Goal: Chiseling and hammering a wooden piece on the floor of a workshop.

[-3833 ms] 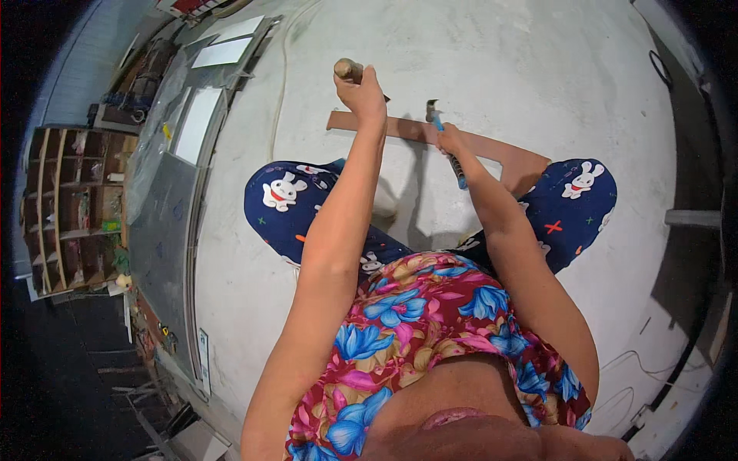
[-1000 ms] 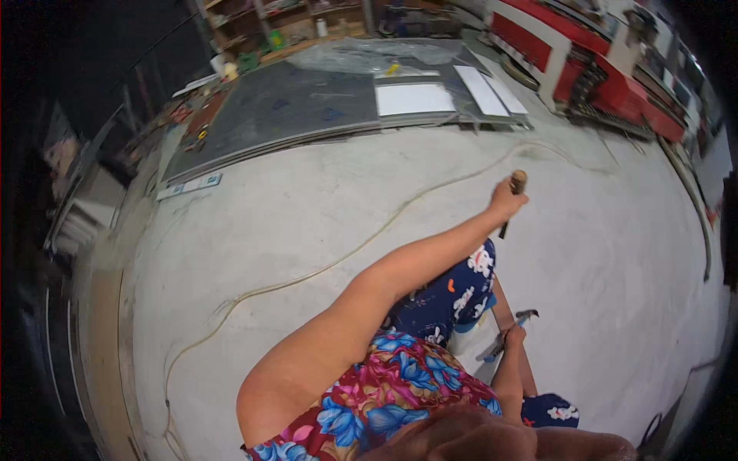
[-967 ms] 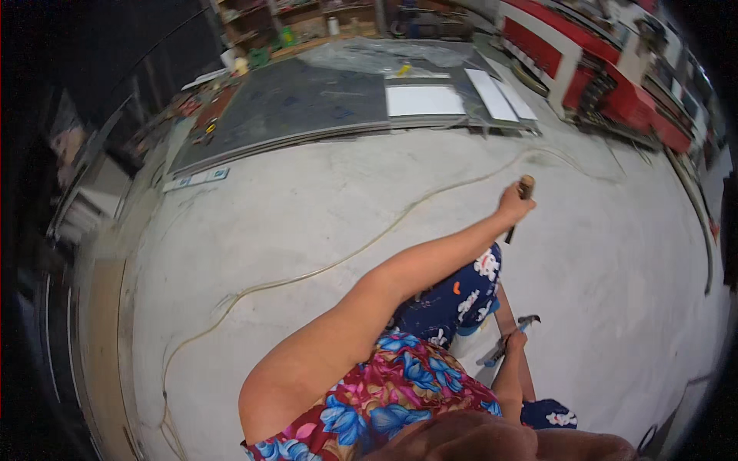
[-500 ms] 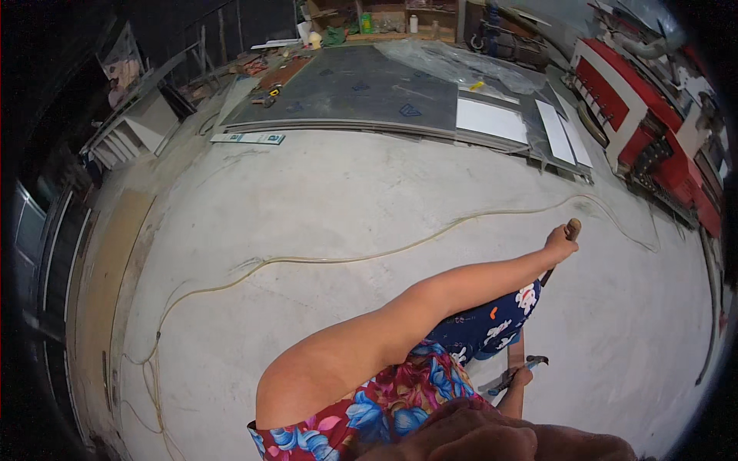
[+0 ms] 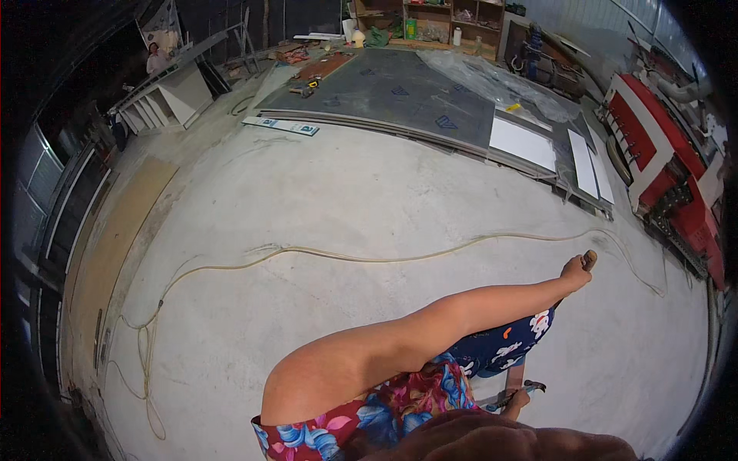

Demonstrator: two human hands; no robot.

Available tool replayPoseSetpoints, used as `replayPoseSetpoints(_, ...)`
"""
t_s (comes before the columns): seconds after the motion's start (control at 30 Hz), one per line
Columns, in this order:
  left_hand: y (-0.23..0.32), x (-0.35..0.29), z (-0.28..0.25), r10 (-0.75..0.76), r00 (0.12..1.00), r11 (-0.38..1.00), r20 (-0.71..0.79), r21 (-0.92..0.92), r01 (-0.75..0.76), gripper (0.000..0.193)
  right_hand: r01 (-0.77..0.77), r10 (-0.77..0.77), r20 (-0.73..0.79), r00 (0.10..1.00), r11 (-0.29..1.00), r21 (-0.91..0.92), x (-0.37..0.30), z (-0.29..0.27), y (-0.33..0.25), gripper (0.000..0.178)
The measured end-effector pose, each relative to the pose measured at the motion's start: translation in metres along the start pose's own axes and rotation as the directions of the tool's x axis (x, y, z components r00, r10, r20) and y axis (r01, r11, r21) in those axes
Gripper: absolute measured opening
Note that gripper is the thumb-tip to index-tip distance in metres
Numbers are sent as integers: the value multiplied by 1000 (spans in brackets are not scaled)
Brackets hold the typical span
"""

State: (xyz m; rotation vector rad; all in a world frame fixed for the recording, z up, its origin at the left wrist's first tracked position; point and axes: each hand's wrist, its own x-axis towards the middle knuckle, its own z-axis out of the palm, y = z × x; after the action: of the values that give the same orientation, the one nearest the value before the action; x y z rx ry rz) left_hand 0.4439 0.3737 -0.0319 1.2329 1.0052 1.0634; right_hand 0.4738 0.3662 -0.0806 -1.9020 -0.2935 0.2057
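The left hand (image 5: 573,275) clasps a wooden handle (image 5: 590,258), arm (image 5: 430,326) outstretched.

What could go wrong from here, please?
The left hand holds a wooden-handled tool seemingly near the knee; a slip might hurt it. The claw hammer in the right hand sits low in view, so a swing could be misjudged. The pale cable loose on the floor might trip someone.

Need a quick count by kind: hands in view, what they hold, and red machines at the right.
Hands: 2, left hand and right hand
Hammer: 1, in the right hand
Brown-handled tool: 1, in the left hand
Red machine: 1
Total: 5
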Motion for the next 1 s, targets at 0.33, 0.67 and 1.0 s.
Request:
replayPoseSetpoints(0.33,6,-1,-4,-1,1000,998,-22,56,2,26,105,-139,-75,987,933,-345,18,38,-6,25)
replayPoseSetpoints(0.67,23,-8,-14,-72,991,996,112,63,65,25,73,-87,-150,985,993,-91,10,35,-18,27)
replayPoseSetpoints(1.0,8,-11,0,-12,997,997,78,77,6,32,-10,19,278,960,999,-35,36,-29,139,30)
